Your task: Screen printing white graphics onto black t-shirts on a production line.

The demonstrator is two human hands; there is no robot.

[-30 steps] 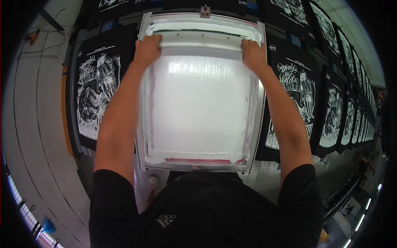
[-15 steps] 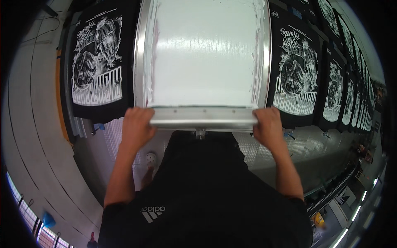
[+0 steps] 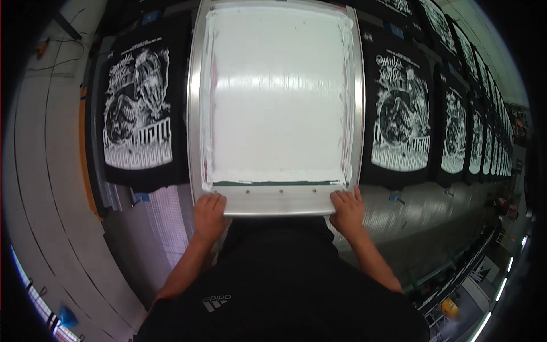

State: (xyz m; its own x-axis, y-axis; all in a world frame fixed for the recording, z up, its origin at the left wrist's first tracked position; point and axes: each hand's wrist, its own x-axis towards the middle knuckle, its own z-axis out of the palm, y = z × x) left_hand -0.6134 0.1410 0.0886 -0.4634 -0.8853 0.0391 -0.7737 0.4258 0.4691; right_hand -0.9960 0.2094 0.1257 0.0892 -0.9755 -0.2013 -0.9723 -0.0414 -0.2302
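A screen-printing frame with metal sides stretches away in front of me, its mesh coated in white ink. Across its near end lies a wide metal squeegee with a dark green blade edge on its far side. My left hand grips the squeegee's left end, fingers curled over the top. At the opposite end my right hand is closed on it in the same way. Thicker white ink is built up along the mesh's sides and beside the blade. What lies beneath the screen is hidden.
Black T-shirts with white prints lie flat on both sides, one at the left and one at the right. A long row of printed shirts continues to the far right. White ceiling-like light strips show at the lower right rim.
Both hands and the squeegee have come closer to my body, and more of the squeegee's flat face shows. The view has shifted slightly, revealing the frame's far end.
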